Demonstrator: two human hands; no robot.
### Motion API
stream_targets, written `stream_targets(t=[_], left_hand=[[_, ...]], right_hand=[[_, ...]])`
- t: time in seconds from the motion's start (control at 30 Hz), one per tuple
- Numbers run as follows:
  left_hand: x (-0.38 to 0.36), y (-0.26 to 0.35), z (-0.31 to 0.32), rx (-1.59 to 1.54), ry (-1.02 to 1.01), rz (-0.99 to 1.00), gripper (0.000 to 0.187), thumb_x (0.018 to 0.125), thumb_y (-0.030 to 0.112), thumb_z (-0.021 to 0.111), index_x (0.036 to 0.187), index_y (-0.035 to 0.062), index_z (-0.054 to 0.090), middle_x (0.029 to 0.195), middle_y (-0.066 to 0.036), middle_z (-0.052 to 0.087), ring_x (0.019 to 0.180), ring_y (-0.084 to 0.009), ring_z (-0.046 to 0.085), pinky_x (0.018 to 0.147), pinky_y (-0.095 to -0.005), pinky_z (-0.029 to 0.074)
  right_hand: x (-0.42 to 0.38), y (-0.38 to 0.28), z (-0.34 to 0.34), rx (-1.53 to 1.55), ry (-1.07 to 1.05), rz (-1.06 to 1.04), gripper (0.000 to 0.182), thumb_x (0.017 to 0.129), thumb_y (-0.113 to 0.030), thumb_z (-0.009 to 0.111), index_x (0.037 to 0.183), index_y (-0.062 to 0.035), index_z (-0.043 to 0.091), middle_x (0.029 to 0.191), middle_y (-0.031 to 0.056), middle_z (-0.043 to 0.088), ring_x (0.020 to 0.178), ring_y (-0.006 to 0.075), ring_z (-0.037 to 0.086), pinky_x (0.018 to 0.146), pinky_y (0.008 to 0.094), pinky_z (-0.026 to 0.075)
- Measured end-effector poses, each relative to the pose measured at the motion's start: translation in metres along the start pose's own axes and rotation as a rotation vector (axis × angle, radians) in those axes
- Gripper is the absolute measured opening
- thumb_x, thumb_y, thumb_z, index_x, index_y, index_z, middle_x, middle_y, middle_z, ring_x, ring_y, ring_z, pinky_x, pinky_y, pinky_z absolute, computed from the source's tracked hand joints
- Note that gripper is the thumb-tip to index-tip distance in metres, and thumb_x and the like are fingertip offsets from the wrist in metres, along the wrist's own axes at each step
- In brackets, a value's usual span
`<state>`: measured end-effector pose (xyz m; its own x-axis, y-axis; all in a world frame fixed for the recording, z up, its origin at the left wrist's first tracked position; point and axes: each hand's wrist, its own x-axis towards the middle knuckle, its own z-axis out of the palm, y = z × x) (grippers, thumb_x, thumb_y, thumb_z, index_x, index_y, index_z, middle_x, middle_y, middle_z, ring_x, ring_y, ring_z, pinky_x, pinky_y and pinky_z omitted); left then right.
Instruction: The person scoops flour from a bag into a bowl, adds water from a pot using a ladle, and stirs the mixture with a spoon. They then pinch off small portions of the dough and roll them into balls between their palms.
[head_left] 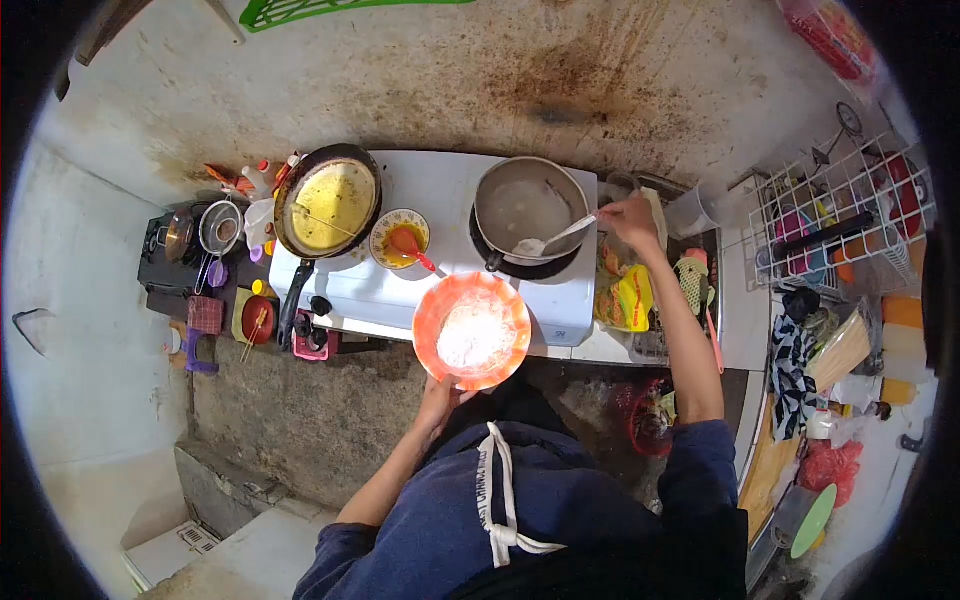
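Observation:
My left hand (440,403) grips the near rim of an orange bowl with a wavy edge (428,318). Inside the bowl lies a heap of white powder (476,338), brightly lit. My right hand (632,222) is closed on the handle of a spoon (572,230), whose whitish bowl end hangs over the near part of a grey pot (486,190). Cloudy pale liquid (525,205) fills part of this pot, which stands on the right side of the white stove (380,300).
A frying pan (375,175) with a yellow layer stands on the left side of the stove. Between pan and pot sits a patterned bowl (376,240) holding an orange-red brush or spoon (405,240). Yellow packets (633,298) lie right of the stove, beside a wire rack (840,215).

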<state>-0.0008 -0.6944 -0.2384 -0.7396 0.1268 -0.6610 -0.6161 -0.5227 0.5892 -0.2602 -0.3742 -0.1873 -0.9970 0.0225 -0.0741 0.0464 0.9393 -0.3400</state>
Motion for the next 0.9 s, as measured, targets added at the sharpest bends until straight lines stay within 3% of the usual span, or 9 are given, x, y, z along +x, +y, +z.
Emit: stream_targets(t=[0.03, 0.1, 0.2, 0.33, 0.47, 0.57, 0.63, 0.73, 0.9], left_hand=[[0.001, 0.001, 0.001, 0.033, -0.006, -0.016, 0.051, 0.082, 0.004, 0.037, 0.129, 0.0102, 0.019, 0.122, -0.011, 0.039, 0.099, -0.0224, 0.053, 0.082, -0.0362, 0.047], [0.002, 0.003, 0.004, 0.066, -0.015, -0.032, 0.052, 0.082, 0.004, 0.037, 0.129, 0.0115, 0.017, 0.122, -0.011, 0.039, 0.099, -0.0221, 0.053, 0.082, -0.0362, 0.047], [0.006, 0.003, 0.008, 0.086, -0.020, -0.068, 0.054, 0.081, 0.004, 0.037, 0.130, 0.0126, 0.015, 0.122, -0.011, 0.039, 0.099, -0.0221, 0.053, 0.082, -0.0363, 0.047], [0.022, -0.010, 0.002, 0.011, -0.064, -0.066, 0.056, 0.079, 0.002, 0.041, 0.129, 0.0135, 0.019, 0.122, -0.010, 0.037, 0.102, -0.0232, 0.050, 0.078, -0.0349, 0.049], [0.021, -0.007, 0.010, 0.011, -0.101, -0.103, 0.056, 0.079, 0.002, 0.041, 0.128, 0.0153, 0.020, 0.123, -0.008, 0.038, 0.104, -0.0202, 0.049, 0.079, -0.0344, 0.049], [0.023, -0.006, 0.014, 0.012, -0.104, -0.119, 0.056, 0.079, 0.003, 0.041, 0.129, 0.0171, 0.019, 0.122, -0.006, 0.038, 0.104, -0.0190, 0.049, 0.080, -0.0352, 0.048], [0.024, -0.005, 0.017, 0.017, -0.100, -0.137, 0.057, 0.079, 0.003, 0.042, 0.129, 0.0175, 0.019, 0.122, -0.006, 0.039, 0.104, -0.0191, 0.049, 0.081, -0.0354, 0.048], [0.024, -0.004, 0.018, 0.028, -0.140, -0.101, 0.058, 0.080, 0.002, 0.037, 0.130, 0.0155, 0.010, 0.119, -0.013, 0.039, 0.098, -0.0244, 0.054, 0.078, -0.0377, 0.050], [0.024, -0.003, 0.015, 0.033, -0.132, -0.127, 0.055, 0.080, 0.004, 0.042, 0.128, 0.0159, 0.019, 0.121, -0.007, 0.040, 0.102, -0.0199, 0.050, 0.080, -0.0351, 0.048]], right_hand=[[-0.002, 0.001, -0.002, 0.000, 0.000, 0.001, 0.024, 0.066, -0.036, 0.069, 0.080, -0.0165, 0.069, 0.100, 0.0180, 0.055, 0.097, 0.0293, 0.051, 0.085, 0.0369, 0.040], [-0.008, 0.005, -0.011, 0.234, -0.031, 0.039, 0.030, 0.066, -0.037, 0.070, 0.081, -0.0104, 0.068, 0.078, 0.0150, 0.062, 0.075, 0.0246, 0.059, 0.072, 0.0332, 0.045], [-0.018, 0.012, -0.020, 0.316, 0.051, -0.051, 0.033, 0.066, -0.036, 0.070, 0.080, -0.0064, 0.068, 0.061, 0.0126, 0.061, 0.055, 0.0219, 0.057, 0.062, 0.0302, 0.045], [-0.059, -0.012, -0.042, 0.328, 0.100, -0.009, 0.026, 0.067, -0.031, 0.070, 0.080, -0.0082, 0.068, 0.068, 0.0131, 0.058, 0.064, 0.0239, 0.054, 0.063, 0.0312, 0.042], [-0.123, -0.056, -0.049, 0.251, 0.288, -0.217, 0.016, 0.067, -0.022, 0.068, 0.079, -0.0120, 0.069, 0.072, 0.0101, 0.035, 0.072, 0.0248, 0.039, 0.066, 0.0321, 0.032], [-0.167, -0.078, -0.029, 0.115, 0.375, -0.326, 0.014, 0.066, -0.022, 0.068, 0.077, -0.0131, 0.069, 0.071, 0.0084, 0.037, 0.072, 0.0238, 0.037, 0.065, 0.0333, 0.031], [-0.188, -0.079, -0.011, 0.032, 0.426, -0.568, 0.011, 0.066, -0.021, 0.068, 0.074, -0.0141, 0.068, 0.071, 0.0068, 0.037, 0.074, 0.0231, 0.037, 0.066, 0.0345, 0.030], [-0.196, -0.080, -0.013, 0.036, 0.523, -0.493, 0.008, 0.066, -0.020, 0.067, 0.071, -0.0136, 0.067, 0.070, 0.0059, 0.037, 0.076, 0.0226, 0.036, 0.067, 0.0344, 0.028], [-0.145, -0.054, -0.049, 0.169, 0.652, -0.069, 0.013, 0.071, -0.026, 0.066, 0.074, -0.0138, 0.068, 0.077, 0.0073, 0.035, 0.078, 0.0241, 0.034, 0.074, 0.0360, 0.029]])
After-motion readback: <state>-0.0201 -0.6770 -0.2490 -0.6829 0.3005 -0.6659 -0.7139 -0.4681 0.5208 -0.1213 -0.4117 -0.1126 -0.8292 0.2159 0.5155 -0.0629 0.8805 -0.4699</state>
